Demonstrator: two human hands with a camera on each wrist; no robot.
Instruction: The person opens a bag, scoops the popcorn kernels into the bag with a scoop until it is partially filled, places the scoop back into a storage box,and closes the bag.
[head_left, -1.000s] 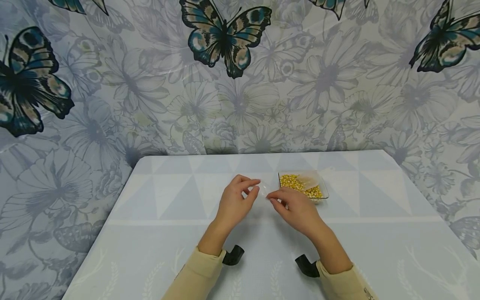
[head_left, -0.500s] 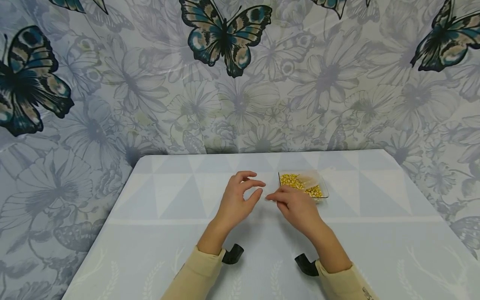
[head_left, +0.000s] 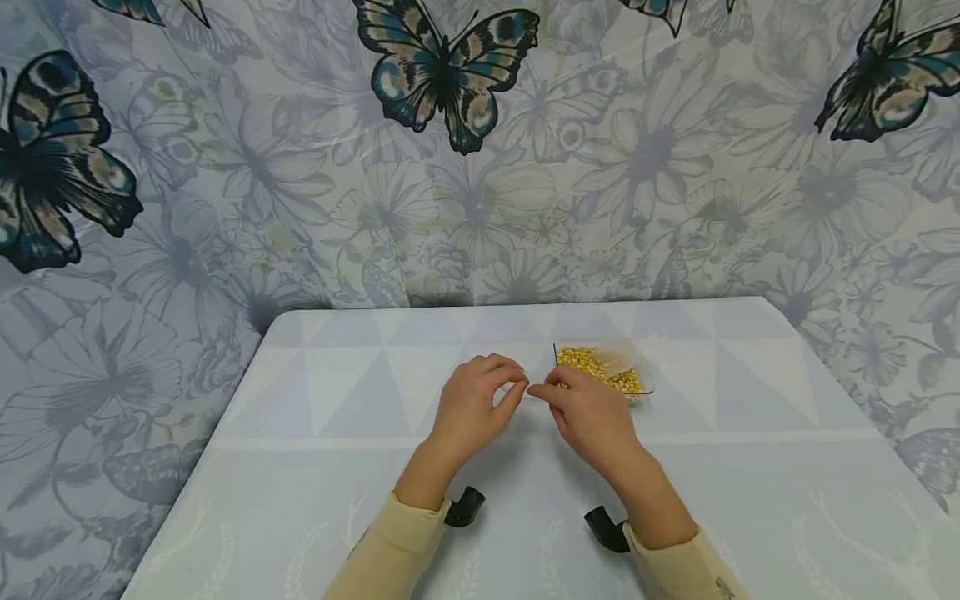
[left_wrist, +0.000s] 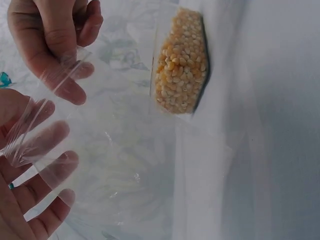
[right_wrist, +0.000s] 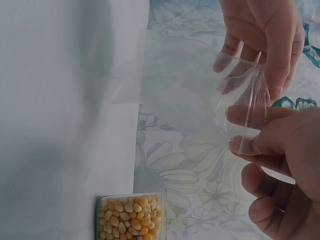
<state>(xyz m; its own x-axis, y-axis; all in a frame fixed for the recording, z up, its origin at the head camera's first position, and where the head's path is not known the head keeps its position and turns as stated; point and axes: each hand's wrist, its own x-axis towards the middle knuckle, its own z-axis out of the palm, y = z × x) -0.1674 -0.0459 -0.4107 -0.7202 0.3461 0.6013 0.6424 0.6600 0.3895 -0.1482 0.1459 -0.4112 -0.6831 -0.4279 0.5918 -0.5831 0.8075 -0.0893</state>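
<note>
A clear plastic zip bag [right_wrist: 245, 100] stretches between the two hands, its ridged strip running along the mouth. My left hand [head_left: 472, 408] pinches one side between thumb and forefinger; its other fingers [left_wrist: 57, 165] show through the film. My right hand [head_left: 596, 417] pinches the strip close beside it, its remaining fingers [right_wrist: 255, 180] curled in. In the head view the fingertips nearly meet and the bag is barely visible. Just beyond the right hand stands a clear rectangular container [head_left: 652, 390] of yellow corn kernels [left_wrist: 180, 70].
A pale translucent piece [head_left: 617, 360] lies over the corn at the container's back right. The light patterned table [head_left: 360, 508] carries the container. A butterfly-and-flower cloth [head_left: 525, 208] hangs behind its far edge. Black curved pieces [head_left: 465, 507] stick out from both sleeves.
Half a second ago the left thumb and fingers were spread apart; now they have come together at the bag's edge. The right hand has shifted slightly left, still pinching. The container stays put.
</note>
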